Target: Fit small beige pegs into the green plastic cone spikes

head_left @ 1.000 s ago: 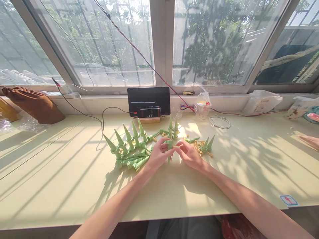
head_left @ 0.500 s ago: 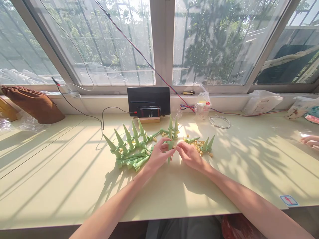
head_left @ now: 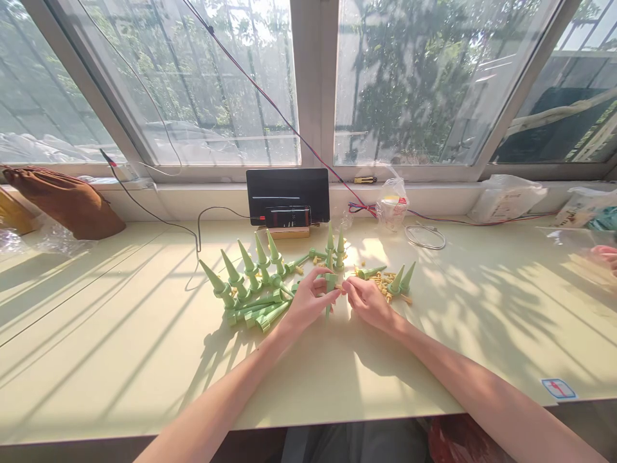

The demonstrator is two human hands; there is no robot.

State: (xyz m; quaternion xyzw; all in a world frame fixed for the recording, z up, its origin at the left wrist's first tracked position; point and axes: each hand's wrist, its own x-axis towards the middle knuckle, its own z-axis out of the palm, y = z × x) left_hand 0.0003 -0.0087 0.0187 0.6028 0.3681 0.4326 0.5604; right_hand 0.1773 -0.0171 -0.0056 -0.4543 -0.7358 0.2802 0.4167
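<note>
My left hand [head_left: 311, 296] is closed around a green plant watering spike [head_left: 330, 281], held upright with its point downward past my fingers. A small yellow valve peg [head_left: 338, 287] sticks out of the spike's right side. The fingertips of my right hand [head_left: 364, 297] are pinched at the outer end of that peg. Left of my hands, several green spikes [head_left: 249, 265] stand in a row on the table, with green tubes [head_left: 260, 315] lying in front. Loose yellow pegs [head_left: 384, 283] and two upright green cones [head_left: 402, 281] are just beyond my right hand.
A tablet [head_left: 288, 183] with a phone [head_left: 289, 217] before it leans at the sill. A bagged cup [head_left: 392, 206] and a coiled cable [head_left: 425, 237] stand behind the parts. A brown bag [head_left: 70, 202] lies left. Another person's hand [head_left: 606, 255] is at the right edge.
My right fingertips have shifted slightly at the peg, and more of it shows now. My left hand keeps its hold. The other person's hand moved, with clear plastic now beside it.
</note>
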